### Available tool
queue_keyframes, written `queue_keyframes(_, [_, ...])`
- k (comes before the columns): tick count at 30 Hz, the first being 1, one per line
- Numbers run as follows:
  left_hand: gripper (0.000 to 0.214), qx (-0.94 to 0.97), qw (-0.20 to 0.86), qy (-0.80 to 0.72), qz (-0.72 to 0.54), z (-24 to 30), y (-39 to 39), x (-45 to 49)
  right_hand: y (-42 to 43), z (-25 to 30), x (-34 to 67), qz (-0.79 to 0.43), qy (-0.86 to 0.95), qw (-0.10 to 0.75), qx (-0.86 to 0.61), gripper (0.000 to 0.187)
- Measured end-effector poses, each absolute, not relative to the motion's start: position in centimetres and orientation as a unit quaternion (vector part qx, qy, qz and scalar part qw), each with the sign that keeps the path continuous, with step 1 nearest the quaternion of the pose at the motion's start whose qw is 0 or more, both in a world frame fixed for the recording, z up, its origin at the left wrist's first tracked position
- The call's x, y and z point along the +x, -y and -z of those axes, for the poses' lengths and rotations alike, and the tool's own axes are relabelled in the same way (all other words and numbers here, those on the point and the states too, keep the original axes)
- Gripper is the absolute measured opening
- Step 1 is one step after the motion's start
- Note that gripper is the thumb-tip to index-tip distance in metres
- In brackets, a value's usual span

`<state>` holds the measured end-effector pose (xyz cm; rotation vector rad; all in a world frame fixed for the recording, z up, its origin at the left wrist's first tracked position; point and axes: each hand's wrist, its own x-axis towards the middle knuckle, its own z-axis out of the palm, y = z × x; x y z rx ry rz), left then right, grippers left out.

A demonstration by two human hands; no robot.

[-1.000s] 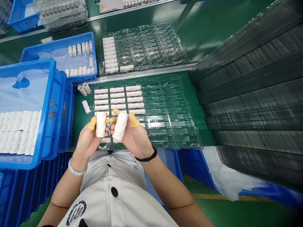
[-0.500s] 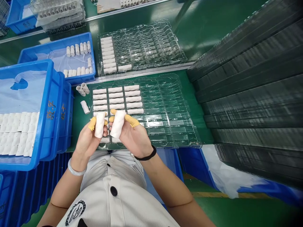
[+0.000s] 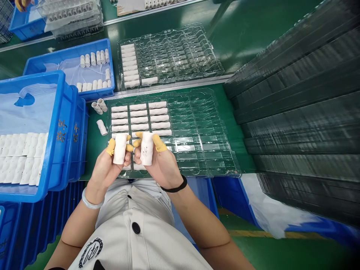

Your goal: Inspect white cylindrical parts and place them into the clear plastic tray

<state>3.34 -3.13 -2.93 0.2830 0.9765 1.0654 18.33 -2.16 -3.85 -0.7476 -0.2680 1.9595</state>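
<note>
My left hand (image 3: 108,168) is shut on a white cylindrical piece (image 3: 120,149), held upright between fingers wearing yellow finger cots. My right hand (image 3: 163,165) grips a similar white cylinder (image 3: 146,148) with small dark marks on its surface, also with yellow cots. The two pieces stand side by side, just apart. Both hands are above a transparent plastic tray (image 3: 197,127) on the green mat. Rows of white cylinders (image 3: 140,120) lie in its left compartments. Several loose cylinders (image 3: 101,127) lie on the mat beside the tray.
Blue crates (image 3: 59,112) lined with plastic and holding white pieces stand at left. A second transparent tray (image 3: 180,52) lies behind a metal strip. Stacked dark trays (image 3: 295,93) form a wall at right. A co-worker's hand (image 3: 20,4) shows at top left.
The cylinder in my right hand has turned from tilted to nearly upright. A co-worker's hand has appeared at top left.
</note>
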Motion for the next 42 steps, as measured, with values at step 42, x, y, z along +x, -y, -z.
queue_keyframes(42, [0.043,0.103,0.729,-0.477,-0.481,2.9,3.0,4.5,2.3,3.9,19.3,-0.826,0.063,0.48,-0.288,0.027])
